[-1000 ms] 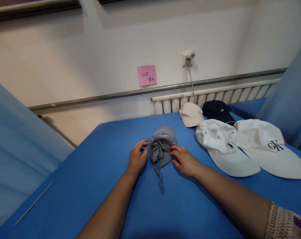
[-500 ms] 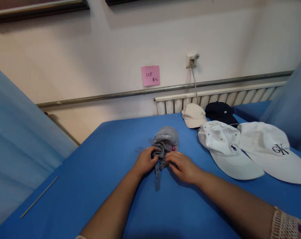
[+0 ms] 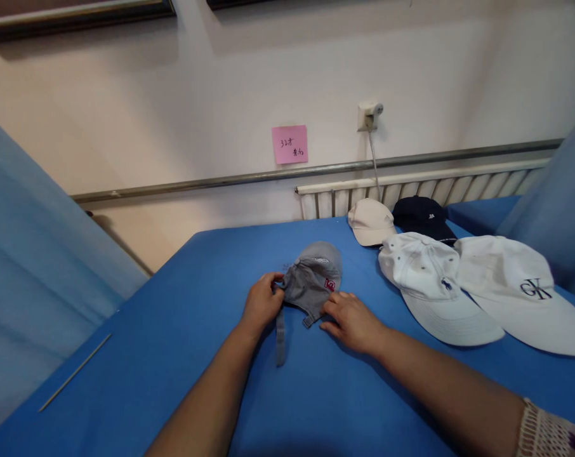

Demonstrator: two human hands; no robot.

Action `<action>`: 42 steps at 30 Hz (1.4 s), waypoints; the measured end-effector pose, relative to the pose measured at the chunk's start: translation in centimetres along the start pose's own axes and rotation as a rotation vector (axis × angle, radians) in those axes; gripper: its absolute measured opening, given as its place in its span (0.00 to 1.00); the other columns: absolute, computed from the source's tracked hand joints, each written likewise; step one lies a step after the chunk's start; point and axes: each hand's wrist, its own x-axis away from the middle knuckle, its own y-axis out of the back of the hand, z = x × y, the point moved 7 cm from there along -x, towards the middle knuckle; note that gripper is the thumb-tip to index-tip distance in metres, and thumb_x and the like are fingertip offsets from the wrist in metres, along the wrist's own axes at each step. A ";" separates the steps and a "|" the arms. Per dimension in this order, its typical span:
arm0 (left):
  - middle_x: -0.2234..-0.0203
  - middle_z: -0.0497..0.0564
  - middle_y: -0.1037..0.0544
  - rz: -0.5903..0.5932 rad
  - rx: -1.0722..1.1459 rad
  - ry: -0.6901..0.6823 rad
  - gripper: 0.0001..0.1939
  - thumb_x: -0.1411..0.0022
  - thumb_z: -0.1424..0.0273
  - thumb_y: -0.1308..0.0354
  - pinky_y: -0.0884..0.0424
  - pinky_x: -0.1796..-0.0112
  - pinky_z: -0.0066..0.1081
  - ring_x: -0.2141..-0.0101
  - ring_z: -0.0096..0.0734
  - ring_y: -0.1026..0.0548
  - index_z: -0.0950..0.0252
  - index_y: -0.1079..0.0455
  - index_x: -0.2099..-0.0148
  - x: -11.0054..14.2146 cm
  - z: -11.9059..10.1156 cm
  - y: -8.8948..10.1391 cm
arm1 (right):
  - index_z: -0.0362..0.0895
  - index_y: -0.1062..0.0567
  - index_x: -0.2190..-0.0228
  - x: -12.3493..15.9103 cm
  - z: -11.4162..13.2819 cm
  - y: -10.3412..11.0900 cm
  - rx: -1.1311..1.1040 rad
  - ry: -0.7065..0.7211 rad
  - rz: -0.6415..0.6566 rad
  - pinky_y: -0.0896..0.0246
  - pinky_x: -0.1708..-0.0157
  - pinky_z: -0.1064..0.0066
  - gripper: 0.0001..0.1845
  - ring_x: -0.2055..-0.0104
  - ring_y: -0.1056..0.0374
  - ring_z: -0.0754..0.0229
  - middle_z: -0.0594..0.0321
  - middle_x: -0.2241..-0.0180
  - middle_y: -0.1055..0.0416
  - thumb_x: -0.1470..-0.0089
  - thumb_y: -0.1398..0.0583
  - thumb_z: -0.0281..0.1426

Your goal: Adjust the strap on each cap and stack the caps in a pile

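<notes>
A small grey cap (image 3: 311,279) lies crumpled on the blue table (image 3: 211,266), its strap trailing toward me. My left hand (image 3: 261,304) pinches the cap's left edge with curled fingers. My right hand (image 3: 351,317) presses its fingertips on the cap's lower right edge, fingers bent and close together. Both hands pull the fabric flat between them.
To the right lie two white caps (image 3: 430,279) (image 3: 511,285), with a beige cap (image 3: 369,221) and a dark navy cap (image 3: 421,214) behind them. A radiator (image 3: 411,187) and a pink note (image 3: 290,144) are on the wall. Blue curtains hang at both sides.
My hands were bunched together on the cap half a second ago; now they have moved apart, spreading its back edge. The strap has swung to the left.
</notes>
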 end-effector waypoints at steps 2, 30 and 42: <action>0.61 0.54 0.21 -0.050 0.052 -0.023 0.18 0.46 0.78 0.49 0.29 0.57 0.35 0.61 0.36 0.23 0.65 0.28 0.53 0.1 -0.3 0.4 | 0.45 0.26 0.57 0.0 0.7 0.0 -0.062 0.051 -0.020 0.43 0.53 0.59 0.12 0.53 0.35 0.52 0.57 0.55 0.30 0.42 0.40 0.35; 0.68 0.50 0.22 0.129 0.153 -0.304 0.10 0.45 0.77 0.47 0.32 0.62 0.31 0.66 0.31 0.26 0.64 0.26 0.63 1.9 -4.8 -0.7 | 0.42 0.26 0.68 -0.5 1.3 -0.9 0.090 0.029 0.011 0.41 0.61 0.63 0.09 0.63 0.31 0.52 0.55 0.68 0.26 0.41 0.44 0.33; 0.62 0.53 0.23 0.244 0.195 -0.412 0.10 0.41 0.72 0.44 0.32 0.57 0.34 0.60 0.36 0.27 0.63 0.29 0.56 3.6 -7.7 -2.6 | 0.45 0.31 0.67 -0.3 -3.4 -0.3 -0.468 -0.136 -0.233 0.42 0.66 0.70 0.09 0.68 0.34 0.61 0.64 0.70 0.28 0.38 0.49 0.33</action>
